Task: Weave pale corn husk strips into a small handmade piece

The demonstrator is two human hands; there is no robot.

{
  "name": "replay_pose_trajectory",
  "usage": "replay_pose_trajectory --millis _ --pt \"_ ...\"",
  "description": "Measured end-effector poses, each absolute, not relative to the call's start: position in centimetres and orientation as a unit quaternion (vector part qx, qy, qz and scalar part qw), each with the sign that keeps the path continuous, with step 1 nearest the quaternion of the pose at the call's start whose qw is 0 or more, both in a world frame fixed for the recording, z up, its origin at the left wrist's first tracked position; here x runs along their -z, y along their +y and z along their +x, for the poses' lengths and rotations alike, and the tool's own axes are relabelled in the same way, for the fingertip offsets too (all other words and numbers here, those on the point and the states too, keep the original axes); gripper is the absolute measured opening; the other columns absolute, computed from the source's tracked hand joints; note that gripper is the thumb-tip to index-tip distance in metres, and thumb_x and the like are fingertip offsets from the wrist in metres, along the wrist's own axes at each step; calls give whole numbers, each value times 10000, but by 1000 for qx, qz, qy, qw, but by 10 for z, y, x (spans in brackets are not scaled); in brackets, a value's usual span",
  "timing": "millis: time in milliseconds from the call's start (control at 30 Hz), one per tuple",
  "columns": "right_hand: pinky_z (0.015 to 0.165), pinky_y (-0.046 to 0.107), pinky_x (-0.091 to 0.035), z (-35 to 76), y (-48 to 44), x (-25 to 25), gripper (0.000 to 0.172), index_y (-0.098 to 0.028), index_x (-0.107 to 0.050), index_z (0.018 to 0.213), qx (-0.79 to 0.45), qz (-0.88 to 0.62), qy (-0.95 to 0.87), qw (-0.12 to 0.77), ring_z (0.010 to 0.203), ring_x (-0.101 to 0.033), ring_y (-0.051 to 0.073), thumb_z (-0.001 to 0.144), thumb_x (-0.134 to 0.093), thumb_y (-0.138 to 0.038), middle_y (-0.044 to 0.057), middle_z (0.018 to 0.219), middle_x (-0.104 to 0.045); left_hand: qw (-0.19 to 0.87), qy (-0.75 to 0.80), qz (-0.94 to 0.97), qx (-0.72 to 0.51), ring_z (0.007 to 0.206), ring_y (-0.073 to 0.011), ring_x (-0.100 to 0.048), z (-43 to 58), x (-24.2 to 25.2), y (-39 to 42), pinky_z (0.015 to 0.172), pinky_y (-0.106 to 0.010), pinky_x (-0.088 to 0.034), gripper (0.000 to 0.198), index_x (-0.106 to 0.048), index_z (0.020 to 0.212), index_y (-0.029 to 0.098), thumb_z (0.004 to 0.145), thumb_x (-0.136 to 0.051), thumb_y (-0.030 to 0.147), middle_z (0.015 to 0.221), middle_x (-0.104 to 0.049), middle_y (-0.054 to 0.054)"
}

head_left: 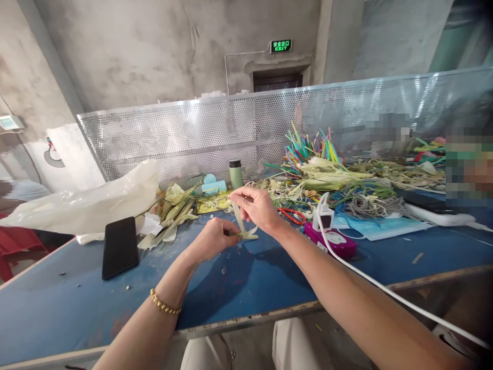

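Note:
Over the blue table [246, 277] both my hands work on a pale green leaf strip [242, 226]. My left hand [211, 239] is closed on the strip's folded lower end. Pinching the upper end, my right hand [256, 205] pulls the strip upward with its fingers closed. A gold bead bracelet [164, 304] sits on my left wrist.
A black phone [120, 246] lies at left beside a pile of leaf strips [171, 216] and a large plastic bag [88, 205]. Behind are a green bottle [235, 173], coloured straws [308, 149], red scissors [290, 215], a magenta box [335, 241] with white charger and cable, and a perforated metal screen [269, 123].

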State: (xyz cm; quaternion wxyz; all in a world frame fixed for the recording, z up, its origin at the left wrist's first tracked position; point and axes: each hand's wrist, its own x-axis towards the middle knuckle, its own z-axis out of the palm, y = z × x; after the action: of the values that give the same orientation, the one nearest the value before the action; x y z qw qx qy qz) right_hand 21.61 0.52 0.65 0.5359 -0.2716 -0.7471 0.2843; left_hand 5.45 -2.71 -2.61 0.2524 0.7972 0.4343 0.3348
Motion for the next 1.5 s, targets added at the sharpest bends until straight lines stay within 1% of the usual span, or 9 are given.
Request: replay_pose_trajectory --millis 200,300,400,467,633,800,1000,1233,1500 --pt "436 204 -443 215 0 -12 292 -144 -670 942 -296 -252 -729 563 429 -513 87 901 -556 -409 -25 516 -565 307 430 779 -340 508 -84 -303 58 17 -35 490 -247 -219 237 -572 524 159 682 -669 307 506 -416 39" --pt "588 249 -534 217 6 -11 352 -144 -654 1111 -285 -246 -757 534 628 -626 119 904 -552 -409 55 804 -686 389 421 731 -369 514 -87 -376 57 15 -37 504 -243 -280 235 -623 559 151 650 -727 342 533 -497 20" --pt "773 315 -536 222 15 -10 404 -157 -628 1197 -174 -298 -766 542 894 -638 179 835 -645 -336 125 1126 -644 475 417 653 -418 519 -85 -443 55 14 -35 507 -231 -336 228 -659 613 142 610 -780 335 574 -564 -1" --pt "825 349 -504 227 19 -11 418 -146 -631 1187 -84 -354 -740 565 966 -608 214 821 -657 -347 151 1170 -613 512 423 597 -451 484 -69 -430 52 14 -32 467 -215 -318 240 -654 624 139 590 -803 325 561 -555 6" --pt "636 294 -437 229 15 -12 402 -136 -694 829 -137 -441 -746 480 719 -595 180 791 -647 -533 94 805 -672 512 419 528 -532 465 -51 -432 48 16 -24 442 -195 -310 271 -630 612 128 559 -828 305 561 -548 14" --pt "512 237 -353 218 6 -7 307 -145 -604 611 -253 -385 -769 444 533 -499 104 784 -652 -394 7 563 -577 506 410 540 -533 466 -56 -446 50 16 -24 451 -199 -312 277 -633 615 129 558 -829 316 557 -558 18" --pt "475 212 -366 214 9 -5 169 -140 -597 669 -356 -353 -725 473 520 -515 87 804 -603 -242 7 627 -601 522 389 546 -528 457 -57 -447 51 14 -27 452 -204 -309 284 -623 582 128 577 -830 322 532 -564 12" --pt "451 214 -351 214 13 0 232 -149 -599 652 -368 -342 -732 460 494 -484 95 795 -650 -323 -21 529 -526 495 404 566 -521 429 -54 -433 51 16 -26 439 -199 -298 285 -620 580 128 578 -829 322 495 -555 16" --pt "454 204 -355 223 10 -5 179 -128 -651 764 -436 -330 -726 417 516 -488 83 710 -725 -282 -17 574 -571 531 384 572 -494 476 -56 -463 52 14 -30 455 -190 -334 273 -633 593 116 598 -830 304 544 -565 5"
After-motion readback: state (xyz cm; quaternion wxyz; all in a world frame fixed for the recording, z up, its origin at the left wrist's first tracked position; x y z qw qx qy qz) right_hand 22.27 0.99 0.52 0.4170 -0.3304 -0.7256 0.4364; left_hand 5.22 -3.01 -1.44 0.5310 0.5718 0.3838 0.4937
